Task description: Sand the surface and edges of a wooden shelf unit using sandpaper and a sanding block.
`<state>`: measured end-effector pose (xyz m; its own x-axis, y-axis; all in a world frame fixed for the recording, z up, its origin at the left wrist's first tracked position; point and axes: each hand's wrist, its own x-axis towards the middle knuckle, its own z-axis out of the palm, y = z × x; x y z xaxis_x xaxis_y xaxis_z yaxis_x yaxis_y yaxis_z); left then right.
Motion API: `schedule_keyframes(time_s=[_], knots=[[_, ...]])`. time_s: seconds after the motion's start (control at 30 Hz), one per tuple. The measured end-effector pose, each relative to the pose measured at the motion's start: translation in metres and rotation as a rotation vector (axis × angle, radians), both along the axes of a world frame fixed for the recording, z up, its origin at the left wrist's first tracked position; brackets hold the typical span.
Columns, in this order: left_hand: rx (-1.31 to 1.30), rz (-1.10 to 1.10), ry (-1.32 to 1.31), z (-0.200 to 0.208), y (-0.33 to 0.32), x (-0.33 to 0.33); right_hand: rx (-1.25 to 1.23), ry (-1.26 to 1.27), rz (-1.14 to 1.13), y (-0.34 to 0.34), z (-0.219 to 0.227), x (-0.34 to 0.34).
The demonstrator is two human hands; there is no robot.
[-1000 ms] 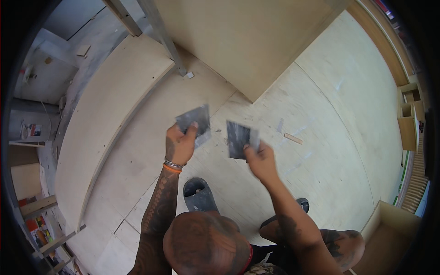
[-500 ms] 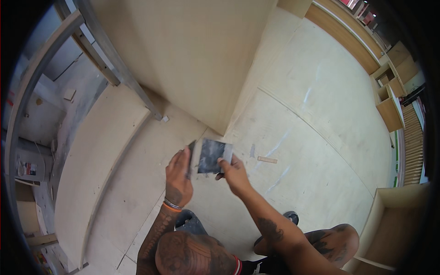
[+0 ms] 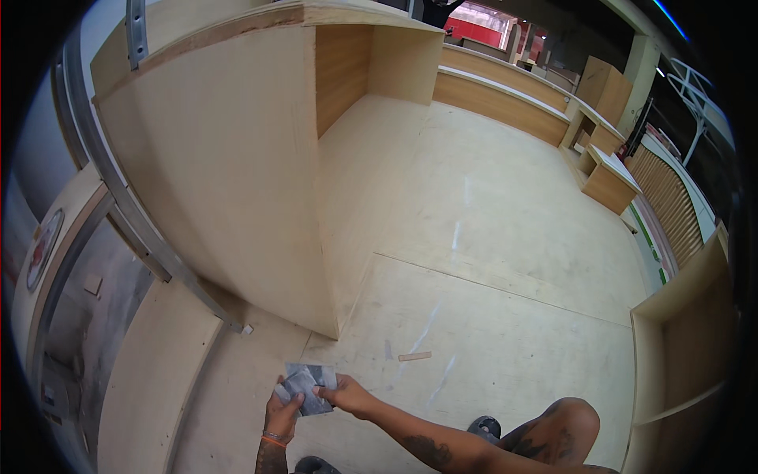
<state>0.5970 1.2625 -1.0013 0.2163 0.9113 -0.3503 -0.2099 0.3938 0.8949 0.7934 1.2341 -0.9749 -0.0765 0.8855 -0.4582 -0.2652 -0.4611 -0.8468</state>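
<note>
At the lower middle of the head view, my left hand (image 3: 280,417) grips a flat, squarish putty spreader (image 3: 298,385) with a grey blade and a paler edge strip. My right hand (image 3: 351,396) pinches a second putty spreader (image 3: 317,370) of the same kind by its pale edge. The two blades overlap and cross each other at an angle, above the floor. Pale and dark smears mark their faces. Part of each blade is hidden behind the other or behind my fingers.
Ahead stands a large plywood cabinet (image 3: 221,174) beside a metal post (image 3: 146,237). A curved wooden board (image 3: 150,379) lies left. On the plywood floor (image 3: 505,347) are a thin wood strip (image 3: 414,356) and a small white scrap (image 3: 247,329). An open wooden box unit (image 3: 643,355) stands right.
My view has tilted up, so the hands sit lower in it. The two spreaders, apart before, now overlap, and my left hand has turned its spreader from edge-on to face up.
</note>
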Motion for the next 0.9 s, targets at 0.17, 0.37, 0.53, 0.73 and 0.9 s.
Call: schedule_keyframes(time_s=[0.17, 0.37, 0.53, 0.73, 0.9], knots=[[0.286, 0.16, 0.497, 0.013, 0.009, -0.002, 0.051, -0.506, 0.058, 0.003, -0.018, 0.0], [0.275, 0.225, 0.472, 0.013, -0.001, 0.012, 0.187, -0.599, -0.151, 0.008, -0.015, -0.001], [0.307, 0.126, 0.423, -0.029, -0.006, 0.026, 0.382, -0.553, 0.168, -0.015, -0.043, -0.032], [0.274, 0.211, 0.536, -0.011, -0.016, 0.004, 0.229, -0.547, 0.119, -0.015, -0.029, -0.025], [0.272, 0.137, 0.671, -0.026, -0.014, 0.018, 0.452, -0.445, 0.262, -0.026, -0.048, -0.049]])
